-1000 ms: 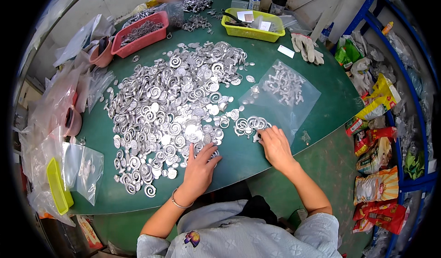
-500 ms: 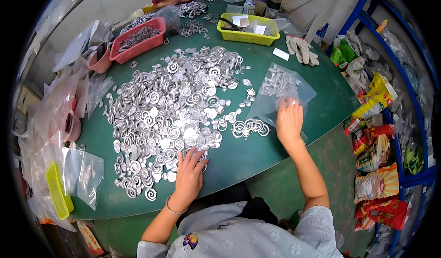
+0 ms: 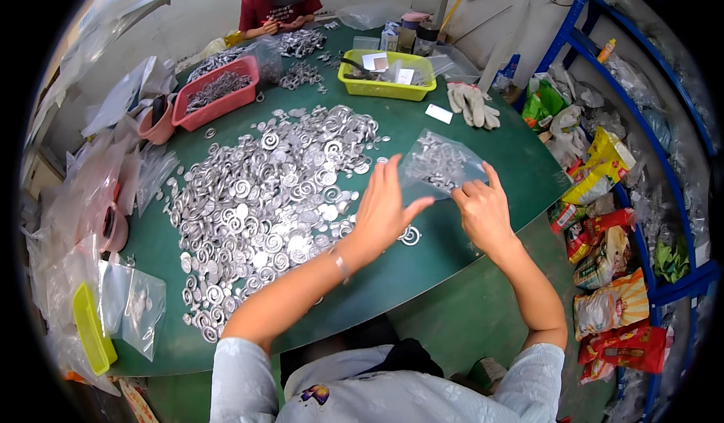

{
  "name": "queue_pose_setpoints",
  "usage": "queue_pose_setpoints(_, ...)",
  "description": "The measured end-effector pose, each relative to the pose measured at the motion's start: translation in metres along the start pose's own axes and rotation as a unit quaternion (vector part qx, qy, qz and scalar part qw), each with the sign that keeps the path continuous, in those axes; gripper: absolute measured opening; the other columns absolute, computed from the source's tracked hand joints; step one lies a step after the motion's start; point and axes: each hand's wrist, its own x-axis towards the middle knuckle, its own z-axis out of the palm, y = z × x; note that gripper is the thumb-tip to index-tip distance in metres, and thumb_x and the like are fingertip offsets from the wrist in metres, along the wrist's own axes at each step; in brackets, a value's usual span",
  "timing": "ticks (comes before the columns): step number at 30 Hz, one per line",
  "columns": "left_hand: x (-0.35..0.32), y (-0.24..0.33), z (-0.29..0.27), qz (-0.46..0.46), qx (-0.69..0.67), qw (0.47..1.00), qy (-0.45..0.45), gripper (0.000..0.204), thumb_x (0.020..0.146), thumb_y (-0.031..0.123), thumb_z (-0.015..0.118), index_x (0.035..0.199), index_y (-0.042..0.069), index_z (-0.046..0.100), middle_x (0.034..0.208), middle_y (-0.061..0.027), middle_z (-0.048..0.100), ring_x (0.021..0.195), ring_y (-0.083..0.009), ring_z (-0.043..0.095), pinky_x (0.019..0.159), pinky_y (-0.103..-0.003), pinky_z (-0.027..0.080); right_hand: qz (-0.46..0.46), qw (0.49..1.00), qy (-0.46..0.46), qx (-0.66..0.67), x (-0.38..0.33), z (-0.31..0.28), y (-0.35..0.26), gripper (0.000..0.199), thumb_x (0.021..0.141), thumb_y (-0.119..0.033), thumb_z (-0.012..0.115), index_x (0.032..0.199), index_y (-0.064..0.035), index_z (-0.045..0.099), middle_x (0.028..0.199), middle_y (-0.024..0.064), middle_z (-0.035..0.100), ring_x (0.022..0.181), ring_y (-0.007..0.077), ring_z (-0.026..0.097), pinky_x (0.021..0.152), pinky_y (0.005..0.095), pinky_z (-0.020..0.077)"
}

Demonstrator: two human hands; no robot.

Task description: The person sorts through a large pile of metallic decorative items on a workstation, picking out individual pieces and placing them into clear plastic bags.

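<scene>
Plastic sheets (image 3: 72, 219), clear and crumpled, line the edge far to the left of a worker's left hand (image 3: 382, 210), with a lime-green basket (image 3: 92, 331) beside them. Beyond that hand and to its left, a red basket (image 3: 181, 114) of small grey pieces stands on the green surface (image 3: 407, 272). Nearer, a broad heap of silver spirals and discs (image 3: 256, 204) spreads left of the hand, partly hidden by the forearm. Far past the heap, a co-worker in a dark red shirt (image 3: 279, 12) sits with both hands close together.

The left hand is open, thumb spread from extended fingers, at the left edge of a clear bag (image 3: 437, 163) of small silver pieces; contact cannot be told. One spiral (image 3: 409, 234) lies just below its thumb. Beyond the bag sit a yellow basket (image 3: 386, 90), a white card (image 3: 438, 114) and pale gloves (image 3: 473, 106).

The bag lies between the hands, slightly ahead of both. The right hand (image 3: 486, 210) bends its fingers at the bag's right edge; whether they pinch the plastic is unclear. Colourful packets (image 3: 617, 302) fill a blue rack (image 3: 682, 287) well to its right.
</scene>
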Motion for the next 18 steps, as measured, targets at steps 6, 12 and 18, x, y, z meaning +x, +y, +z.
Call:
queue_pose_setpoints(6, 0.096, -0.042, 0.037, -0.048, 0.213, 0.971, -0.096, 0.025, 0.079, 0.023, 0.068, 0.08, -0.001, 0.066, 0.078, -0.0209, 0.066, 0.073, -0.0357, 0.067, 0.062, -0.046, 0.054, -0.03, 0.997, 0.065, -0.034, 0.016, -0.002, 0.063, 0.012, 0.066, 0.001, 0.058, 0.075, -0.0066, 0.056, 0.066, 0.0069, 0.05, 0.063, 0.0219, 0.059, 0.104, 0.046, 0.0367)
queue_pose_setpoints(12, 0.191, -0.007, 0.034, -0.058, 0.025, 0.996, 0.056, 0.028, 0.083, 0.021, 0.063, 0.078, -0.007, 0.066, 0.08, -0.0293, 0.062, 0.079, -0.0467, 0.061, 0.071, -0.05, 0.05, -0.006, 0.97, 0.186, -0.154, 0.049, -0.022, 0.154, 0.017, 0.068, 0.004, 0.053, 0.079, -0.0074, 0.059, 0.07, 0.0078, 0.051, 0.072, 0.0248, 0.06, 0.106, 0.0437, 0.0376)
queue_pose_setpoints(18, 0.253, 0.038, 0.05, -0.082, -0.195, 0.964, 0.159, 0.03, 0.081, 0.02, 0.066, 0.07, -0.008, 0.064, 0.072, -0.0288, 0.061, 0.073, -0.0449, 0.061, 0.068, -0.047, 0.048, 0.027, 0.95, 0.243, -0.194, 0.066, -0.055, 0.213, 0.02, 0.072, 0.007, 0.051, 0.084, -0.0064, 0.061, 0.078, 0.0077, 0.054, 0.076, 0.0276, 0.058, 0.107, 0.0447, 0.0354)
